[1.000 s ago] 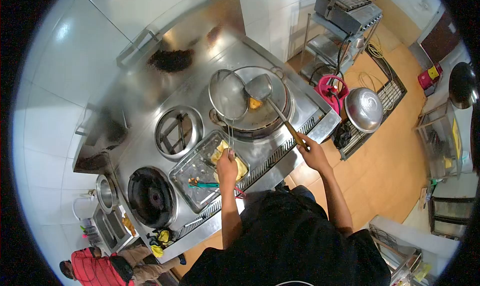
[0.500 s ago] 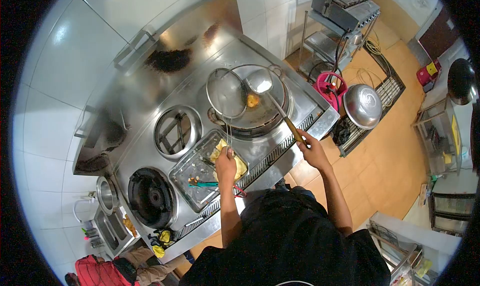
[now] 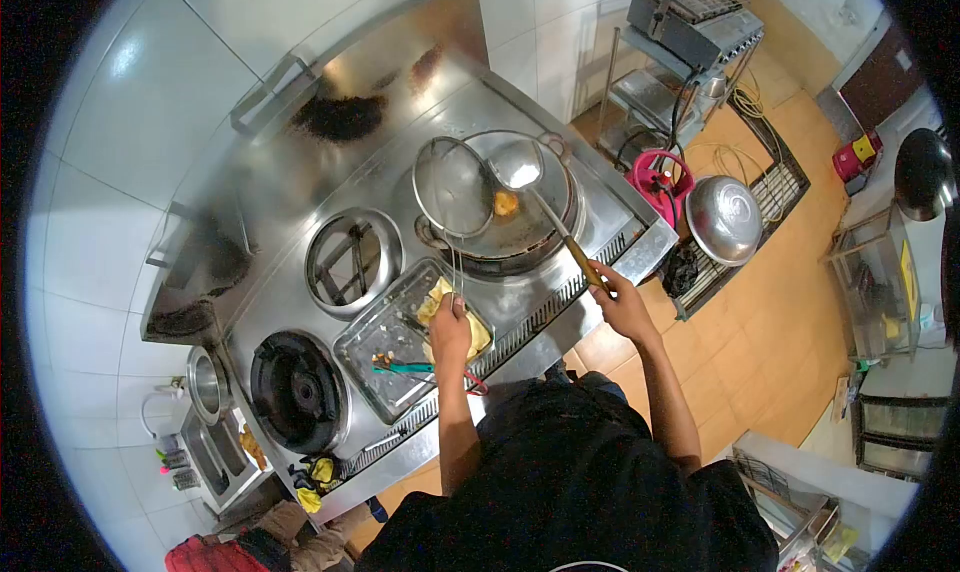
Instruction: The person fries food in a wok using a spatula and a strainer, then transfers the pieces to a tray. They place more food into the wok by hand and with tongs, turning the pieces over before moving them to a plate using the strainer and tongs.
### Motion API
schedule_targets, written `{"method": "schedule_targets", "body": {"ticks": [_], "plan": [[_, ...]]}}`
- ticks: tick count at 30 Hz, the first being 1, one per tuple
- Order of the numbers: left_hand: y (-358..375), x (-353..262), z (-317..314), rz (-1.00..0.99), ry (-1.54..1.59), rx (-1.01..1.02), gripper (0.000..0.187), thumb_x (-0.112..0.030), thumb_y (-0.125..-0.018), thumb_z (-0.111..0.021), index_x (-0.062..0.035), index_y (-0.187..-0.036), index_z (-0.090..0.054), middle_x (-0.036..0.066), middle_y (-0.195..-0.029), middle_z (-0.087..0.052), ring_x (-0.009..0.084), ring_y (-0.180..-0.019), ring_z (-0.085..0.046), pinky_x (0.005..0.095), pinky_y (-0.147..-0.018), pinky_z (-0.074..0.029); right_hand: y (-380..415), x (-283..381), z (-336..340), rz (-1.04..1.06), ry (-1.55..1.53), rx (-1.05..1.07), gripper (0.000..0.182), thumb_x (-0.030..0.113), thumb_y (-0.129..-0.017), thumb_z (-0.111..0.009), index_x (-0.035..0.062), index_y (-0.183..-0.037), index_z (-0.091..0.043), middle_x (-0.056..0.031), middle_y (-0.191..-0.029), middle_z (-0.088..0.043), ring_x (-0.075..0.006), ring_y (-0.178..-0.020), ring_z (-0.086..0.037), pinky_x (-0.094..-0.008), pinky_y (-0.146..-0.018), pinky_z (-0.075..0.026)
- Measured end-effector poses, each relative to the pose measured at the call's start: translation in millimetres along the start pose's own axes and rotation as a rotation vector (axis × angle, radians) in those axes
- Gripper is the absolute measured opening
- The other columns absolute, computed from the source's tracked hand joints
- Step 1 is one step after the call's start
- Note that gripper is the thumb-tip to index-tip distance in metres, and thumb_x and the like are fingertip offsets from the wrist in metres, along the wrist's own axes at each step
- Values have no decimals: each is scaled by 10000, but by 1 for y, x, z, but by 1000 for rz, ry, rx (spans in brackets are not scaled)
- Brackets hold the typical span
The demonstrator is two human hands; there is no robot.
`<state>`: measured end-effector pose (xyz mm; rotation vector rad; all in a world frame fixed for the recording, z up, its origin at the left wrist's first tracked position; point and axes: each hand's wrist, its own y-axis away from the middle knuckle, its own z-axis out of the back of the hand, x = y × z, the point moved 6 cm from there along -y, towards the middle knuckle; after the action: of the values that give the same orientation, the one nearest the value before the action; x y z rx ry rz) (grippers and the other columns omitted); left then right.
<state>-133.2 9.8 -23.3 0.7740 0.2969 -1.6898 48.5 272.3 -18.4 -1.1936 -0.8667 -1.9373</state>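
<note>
My left hand (image 3: 450, 329) is closed around the wire handle of a round mesh strainer (image 3: 453, 184), whose hoop lies over the left part of the wok (image 3: 549, 234). In my right hand (image 3: 622, 307) is the wooden grip of a ladle (image 3: 520, 167), its shiny bowl over the wok close to the strainer's rim. A small golden-brown piece of food (image 3: 506, 204) shows in the wok between the two tools. Under my left hand stands a clear rectangular tray (image 3: 372, 325) with a crumpled yellowish cloth (image 3: 478, 334) and a teal-handled tool (image 3: 405, 368).
Left of the wok are a metal burner ring (image 3: 318, 272) and a black burner (image 3: 300, 392). A pink bucket (image 3: 645, 164) and an upturned metal bowl (image 3: 724, 220) stand off the stove's right end. Another person's red garment (image 3: 205, 555) shows at lower left.
The view has shifted slightly, and the other person at lower left has moved lower in the frame. My hands, strainer and ladle keep nearly the same position.
</note>
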Motion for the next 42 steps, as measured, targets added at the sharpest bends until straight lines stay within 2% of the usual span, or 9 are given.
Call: {"method": "schedule_targets", "body": {"ticks": [8, 21, 23, 26, 29, 33, 35, 39, 42], "plan": [[-6, 4, -2, -59, -23, -15, 282, -203, -969, -482, -1, -1113, -616, 275, -1012, -642, 465, -948, -600, 478, -810, -467, 7, 5, 1, -106, 5, 0, 459, 168, -919, -601, 66, -1356, -504, -203, -1221, -623, -289, -1154, -588, -369, -989, -430], [-2, 3, -3, 1, 16, 5, 333, -226, -970, -480, 25, -1154, -597, 289, -1047, -629, 459, -1006, -584, 478, -859, -453, -5, 1, 5, -80, 10, 35, 459, 144, -914, -600, 48, -1353, -506, -197, -1172, -647, -275, -1090, -616, -364, -956, -452], [-6, 5, -4, -32, -28, -16, 324, -225, -968, -482, 16, -1150, -599, 290, -1021, -633, 460, -980, -594, 483, -839, -460, -6, 1, 4, 10, 32, 16, 457, 142, -917, -597, 47, -1354, -505, -192, -1183, -644, -265, -1089, -614, -361, -955, -453], [-7, 6, -4, -58, -20, -31, 308, -221, -964, -488, 11, -1127, -606, 293, -985, -637, 468, -933, -604, 491, -804, -466, -7, 2, 2, 20, 29, 23, 458, 141, -918, -594, 43, -1355, -503, -185, -1184, -645, -251, -1086, -612, -354, -953, -454], [-5, 2, 0, -105, 5, -77, 296, -223, -961, -490, 5, -1105, -613, 288, -961, -642, 479, -890, -605, 499, -776, -469, -4, 11, 2, -66, -3, 46, 455, 137, -918, -590, 33, -1352, -503, -181, -1180, -645, -241, -1083, -610, -349, -955, -452], [-6, 7, -4, -95, 25, -87, 267, -213, -962, -476, -20, -1082, -617, 275, -946, -646, 469, -891, -604, 524, -767, -461, -9, 13, 2, -95, 50, 98, 451, 137, -920, -589, 24, -1349, -503, -177, -1174, -646, -234, -1073, -609, -345, -947, -454], [-6, 7, -4, -83, 11, -84, 281, -218, -960, -483, -15, -1103, -615, 286, -940, -642, 471, -893, -605, 525, -766, -461, -12, 11, 2, -2, 45, 81, 457, 139, -917, -596, 21, -1348, -501, -177, -1171, -649, -230, -1066, -610, -342, -935, -456], [-4, 6, -4, -7, 0, -49, 294, -227, -959, -493, -19, -1131, -609, 294, -921, -641, 476, -892, -606, 529, -769, -462, -12, 10, 2, -21, 56, 92, 458, 140, -915, -604, 27, -1348, -503, -178, -1159, -654, -225, -1056, -613, -341, -926, -457], [-4, 9, -5, -22, 18, -56, 292, -226, -960, -492, -16, -1128, -608, 295, -914, -641, 480, -891, -604, 531, -774, -459, -11, 5, 1, -39, 22, 90, 450, 136, -916, -604, 33, -1344, -509, -182, -1169, -651, -231, -1066, -611, -343, -931, -454]]}}
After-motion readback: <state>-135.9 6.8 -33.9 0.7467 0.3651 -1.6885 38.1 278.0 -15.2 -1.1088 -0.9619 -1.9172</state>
